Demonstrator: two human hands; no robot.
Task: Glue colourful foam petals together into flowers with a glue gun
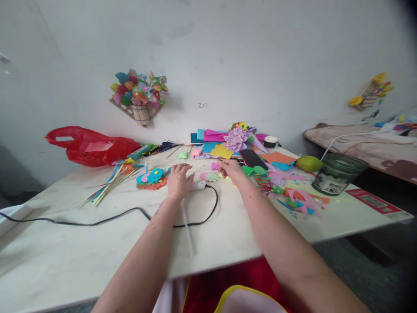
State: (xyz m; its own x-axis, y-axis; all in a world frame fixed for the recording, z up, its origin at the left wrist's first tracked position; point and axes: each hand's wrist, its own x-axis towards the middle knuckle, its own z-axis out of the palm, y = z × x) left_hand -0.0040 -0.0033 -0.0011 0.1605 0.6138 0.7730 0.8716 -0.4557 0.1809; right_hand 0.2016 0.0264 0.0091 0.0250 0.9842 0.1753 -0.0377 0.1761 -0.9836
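Observation:
My left hand (pixel 180 179) is over the table with its thumb apart from its bent fingers. Beside and partly under it lies a white glue gun (pixel 198 185) with a black cord, and a clear glue stick (pixel 186 228) points toward me. My right hand (pixel 230 169) is closed in a pinch. Right at its fingertips shows a small pink foam piece (pixel 214 166); whether the fingers hold it is unclear. A pale green foam flower (pixel 213 176) lies just below that hand. Stacked blue and orange foam flowers (pixel 153 177) are left of my left hand.
A red plastic bag (pixel 94 145) and thin strips (pixel 107 187) lie at left. Right of my right hand are a phone (pixel 253 158), green leaves (pixel 253 170), foam scraps (pixel 302 198), a yellow-green fruit (pixel 309 164) and a glass jar (pixel 337 174). The black cord (pixel 97 222) crosses the left side.

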